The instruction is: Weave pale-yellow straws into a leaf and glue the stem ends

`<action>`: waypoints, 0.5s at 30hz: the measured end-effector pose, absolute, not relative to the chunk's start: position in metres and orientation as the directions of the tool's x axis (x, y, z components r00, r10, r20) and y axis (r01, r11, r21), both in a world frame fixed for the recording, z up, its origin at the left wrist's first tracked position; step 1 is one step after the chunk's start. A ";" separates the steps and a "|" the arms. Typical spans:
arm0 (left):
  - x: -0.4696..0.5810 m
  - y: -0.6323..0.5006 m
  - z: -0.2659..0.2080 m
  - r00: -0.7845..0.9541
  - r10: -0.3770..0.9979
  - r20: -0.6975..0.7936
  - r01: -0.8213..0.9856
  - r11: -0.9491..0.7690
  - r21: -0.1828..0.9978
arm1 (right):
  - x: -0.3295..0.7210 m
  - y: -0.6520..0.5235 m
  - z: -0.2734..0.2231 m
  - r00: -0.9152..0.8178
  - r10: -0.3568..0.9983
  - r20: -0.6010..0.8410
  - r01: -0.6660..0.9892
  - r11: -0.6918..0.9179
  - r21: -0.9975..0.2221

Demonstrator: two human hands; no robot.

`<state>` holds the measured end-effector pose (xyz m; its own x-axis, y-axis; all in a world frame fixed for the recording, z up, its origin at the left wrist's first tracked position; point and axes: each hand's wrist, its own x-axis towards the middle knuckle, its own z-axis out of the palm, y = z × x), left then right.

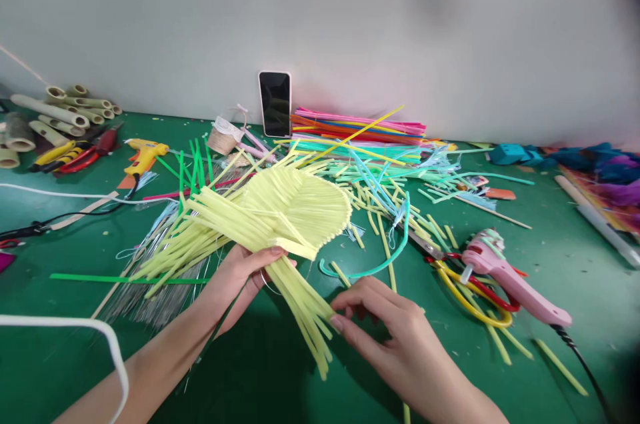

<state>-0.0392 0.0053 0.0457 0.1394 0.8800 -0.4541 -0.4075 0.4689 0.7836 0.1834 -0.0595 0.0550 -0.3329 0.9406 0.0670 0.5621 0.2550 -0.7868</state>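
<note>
A pale yellow-green leaf shape [300, 204] made of fuzzy pipe cleaners hangs over the middle of the table. My left hand [250, 271] is closed on its lower side, thumb on top, where a band of strips crosses. Loose pipe cleaner ends [303, 311] fan out below the thumb toward the lower right. At the tip of one of these ends, my right hand [380, 324] is closed in a pinch between thumb and forefinger. More pale green strips [185, 251] spread behind my left hand. A thin wire loop shows beside the left fingers.
Scissors [473, 291] and a pink glue gun [515, 284] lie at the right. A yellow glue gun [145, 156], pliers [80, 151] and bamboo pieces [65, 111] lie at the left. A phone [275, 104] leans on the wall beside bundled coloured pipe cleaners [360, 127]. Cut strips litter the table.
</note>
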 end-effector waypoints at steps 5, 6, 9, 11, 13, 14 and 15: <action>-0.038 0.003 0.046 0.175 0.893 -0.414 -0.374 0.449 0.812 | 0.183 -0.058 0.051 -0.348 0.934 0.082 0.598 0.289 -0.748; -0.038 0.003 0.046 0.183 0.894 -0.410 -0.367 0.449 0.815 | 0.182 -0.058 0.050 -0.350 0.933 0.087 0.617 0.300 -0.727; -0.038 0.002 0.046 0.188 0.893 -0.408 -0.349 0.449 0.823 | 0.181 -0.059 0.048 -0.358 0.927 0.114 0.661 0.338 -0.670; -0.039 0.002 0.046 0.193 0.889 -0.414 -0.335 0.457 0.824 | 0.181 -0.060 0.048 -0.355 0.923 0.147 0.664 0.360 -0.656; -0.038 0.002 0.046 0.200 0.887 -0.417 -0.327 0.461 0.825 | 0.181 -0.061 0.048 -0.349 0.916 0.199 0.651 0.389 -0.651; -0.038 0.002 0.046 0.207 0.885 -0.416 -0.322 0.464 0.825 | 0.180 -0.062 0.049 -0.346 0.910 0.230 0.642 0.408 -0.649; -0.038 0.001 0.046 0.209 0.886 -0.414 -0.323 0.463 0.826 | 0.180 -0.063 0.049 -0.346 0.902 0.259 0.632 0.428 -0.646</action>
